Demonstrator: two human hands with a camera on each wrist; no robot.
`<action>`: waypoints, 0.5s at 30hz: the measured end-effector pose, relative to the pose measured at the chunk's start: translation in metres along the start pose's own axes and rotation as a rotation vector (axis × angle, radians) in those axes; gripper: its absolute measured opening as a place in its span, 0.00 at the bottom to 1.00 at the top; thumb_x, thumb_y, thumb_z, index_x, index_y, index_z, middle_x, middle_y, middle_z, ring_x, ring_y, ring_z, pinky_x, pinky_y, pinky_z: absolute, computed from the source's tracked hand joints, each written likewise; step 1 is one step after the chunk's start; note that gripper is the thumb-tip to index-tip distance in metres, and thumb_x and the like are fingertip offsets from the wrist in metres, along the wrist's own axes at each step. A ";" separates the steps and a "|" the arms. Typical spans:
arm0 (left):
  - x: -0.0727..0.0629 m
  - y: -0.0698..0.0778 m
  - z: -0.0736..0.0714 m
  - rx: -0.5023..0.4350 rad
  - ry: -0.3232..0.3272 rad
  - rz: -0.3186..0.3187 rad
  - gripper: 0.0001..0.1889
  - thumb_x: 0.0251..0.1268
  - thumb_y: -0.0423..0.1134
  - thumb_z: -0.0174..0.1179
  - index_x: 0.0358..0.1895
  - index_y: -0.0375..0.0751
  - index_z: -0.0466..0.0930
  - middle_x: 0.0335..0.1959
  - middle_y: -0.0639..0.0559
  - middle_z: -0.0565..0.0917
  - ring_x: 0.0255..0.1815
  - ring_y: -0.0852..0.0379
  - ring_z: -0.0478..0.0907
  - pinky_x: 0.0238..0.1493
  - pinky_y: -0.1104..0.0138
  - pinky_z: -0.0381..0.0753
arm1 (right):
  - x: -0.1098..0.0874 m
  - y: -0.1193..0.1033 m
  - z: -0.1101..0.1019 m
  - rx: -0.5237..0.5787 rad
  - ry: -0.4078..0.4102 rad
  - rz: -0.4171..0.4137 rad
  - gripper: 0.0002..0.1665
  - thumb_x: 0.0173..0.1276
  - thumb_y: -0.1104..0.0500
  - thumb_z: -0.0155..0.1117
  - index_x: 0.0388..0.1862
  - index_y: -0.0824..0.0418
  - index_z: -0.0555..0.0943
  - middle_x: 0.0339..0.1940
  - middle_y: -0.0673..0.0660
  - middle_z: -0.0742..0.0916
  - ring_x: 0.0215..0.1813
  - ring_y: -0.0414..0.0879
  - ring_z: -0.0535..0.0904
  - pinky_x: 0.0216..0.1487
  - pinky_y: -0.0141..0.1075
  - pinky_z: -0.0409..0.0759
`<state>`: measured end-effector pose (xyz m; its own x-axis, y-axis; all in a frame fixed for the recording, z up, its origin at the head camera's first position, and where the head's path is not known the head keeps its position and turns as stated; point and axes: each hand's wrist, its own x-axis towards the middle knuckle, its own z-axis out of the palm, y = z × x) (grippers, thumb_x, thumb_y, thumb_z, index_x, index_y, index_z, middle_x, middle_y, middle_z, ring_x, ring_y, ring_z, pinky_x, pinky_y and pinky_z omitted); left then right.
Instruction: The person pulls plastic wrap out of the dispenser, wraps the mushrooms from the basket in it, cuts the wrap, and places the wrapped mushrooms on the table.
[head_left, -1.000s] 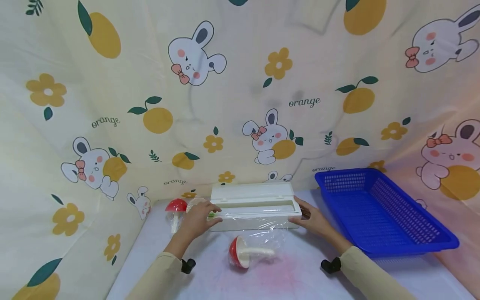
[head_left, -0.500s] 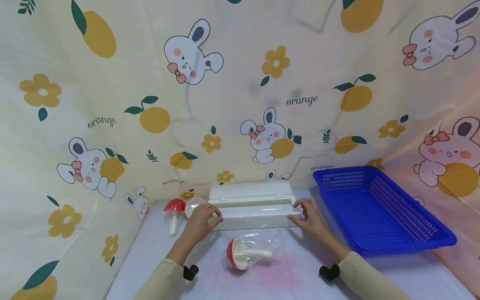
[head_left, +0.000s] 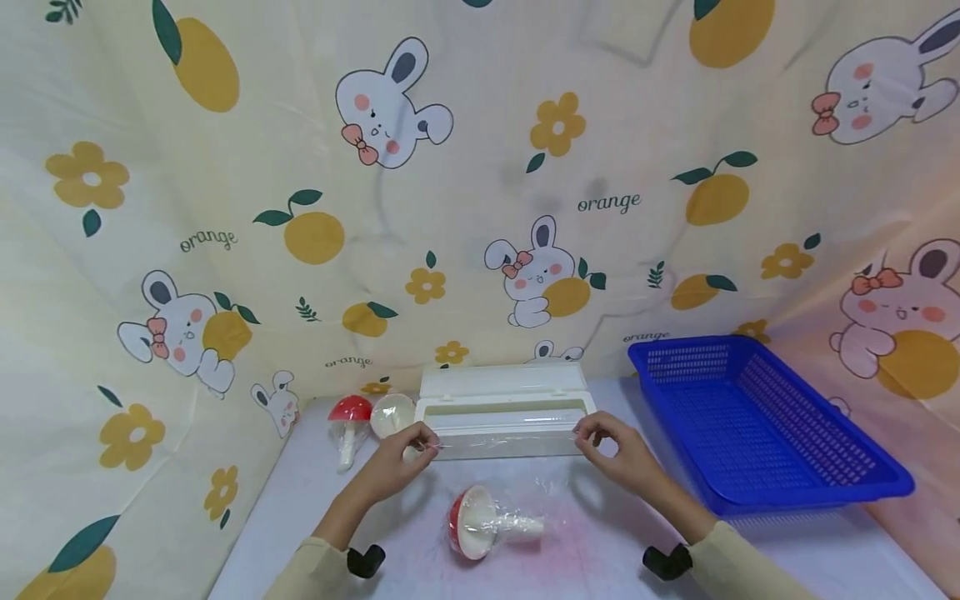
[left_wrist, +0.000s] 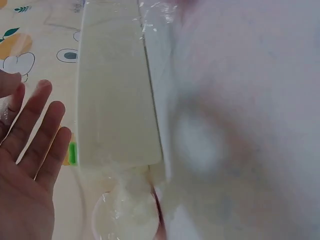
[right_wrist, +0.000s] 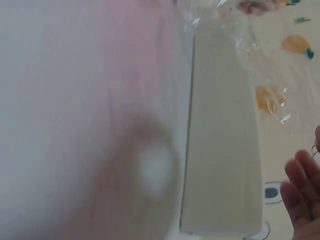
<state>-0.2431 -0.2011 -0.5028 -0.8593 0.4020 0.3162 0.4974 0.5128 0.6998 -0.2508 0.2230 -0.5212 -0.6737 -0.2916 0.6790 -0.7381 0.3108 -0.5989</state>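
Note:
A long white cling film dispenser box [head_left: 504,382] stands with its lid raised and a film roll inside. Clear cling film [head_left: 506,442] stretches along its front between my two hands. My left hand [head_left: 397,462] pinches the film's left end between thumb and forefinger, its other fingers spread in the left wrist view. At the right end, the thumb and forefinger of my right hand [head_left: 622,454] pinch the film. Nearer to me, a red-capped toy mushroom [head_left: 477,523] lies on its side, with clear film over it.
Behind my left hand are another red-capped mushroom [head_left: 350,410], upright, and one showing its pale underside [head_left: 392,414]. A blue plastic basket [head_left: 780,492] stands on the right of the white table [head_left: 300,500]. A patterned cloth [head_left: 465,192] hangs close behind the box.
Both hands have come from the box's ends toward me and slightly down, drawing film off the roll. The near mushroom has shifted a little toward me.

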 end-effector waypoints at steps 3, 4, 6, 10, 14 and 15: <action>-0.005 -0.002 0.000 -0.029 -0.017 -0.016 0.03 0.80 0.39 0.64 0.48 0.49 0.81 0.45 0.58 0.88 0.50 0.60 0.83 0.60 0.56 0.85 | -0.003 -0.012 -0.001 0.092 -0.068 0.016 0.14 0.69 0.75 0.72 0.42 0.58 0.82 0.46 0.59 0.90 0.50 0.49 0.87 0.54 0.31 0.84; -0.007 -0.002 0.000 -0.041 -0.022 -0.027 0.03 0.80 0.39 0.64 0.49 0.49 0.81 0.46 0.58 0.88 0.51 0.60 0.83 0.60 0.56 0.85 | -0.004 -0.015 -0.001 0.116 -0.092 0.023 0.13 0.70 0.75 0.71 0.42 0.58 0.82 0.48 0.60 0.90 0.52 0.50 0.87 0.58 0.30 0.83; -0.010 -0.002 -0.002 -0.059 -0.030 -0.053 0.03 0.81 0.40 0.63 0.49 0.51 0.81 0.47 0.57 0.89 0.51 0.60 0.83 0.61 0.57 0.85 | -0.005 -0.022 -0.001 0.153 -0.137 0.047 0.12 0.71 0.75 0.69 0.42 0.59 0.82 0.50 0.61 0.90 0.56 0.50 0.87 0.63 0.29 0.81; -0.017 -0.003 -0.006 -0.076 -0.044 -0.032 0.04 0.81 0.37 0.61 0.50 0.51 0.81 0.49 0.52 0.89 0.53 0.58 0.84 0.62 0.56 0.84 | -0.009 -0.034 0.000 0.209 -0.218 0.038 0.10 0.74 0.73 0.68 0.43 0.58 0.81 0.52 0.63 0.90 0.58 0.51 0.86 0.67 0.32 0.80; -0.022 -0.007 -0.005 -0.086 -0.075 0.040 0.11 0.77 0.27 0.59 0.51 0.49 0.82 0.49 0.47 0.89 0.53 0.53 0.85 0.63 0.56 0.84 | -0.012 -0.044 0.004 0.239 -0.288 -0.014 0.12 0.74 0.73 0.68 0.43 0.56 0.80 0.52 0.62 0.90 0.59 0.51 0.86 0.69 0.36 0.80; -0.024 -0.008 -0.004 -0.090 -0.083 0.051 0.13 0.75 0.25 0.58 0.50 0.48 0.83 0.49 0.47 0.89 0.52 0.53 0.85 0.62 0.57 0.83 | -0.013 -0.046 0.005 0.240 -0.302 -0.029 0.14 0.73 0.74 0.68 0.44 0.55 0.80 0.52 0.61 0.90 0.58 0.51 0.86 0.69 0.37 0.80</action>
<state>-0.2271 -0.2177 -0.5132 -0.8183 0.4893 0.3017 0.5246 0.4210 0.7400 -0.2084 0.2076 -0.5050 -0.6064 -0.5614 0.5631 -0.7206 0.0886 -0.6877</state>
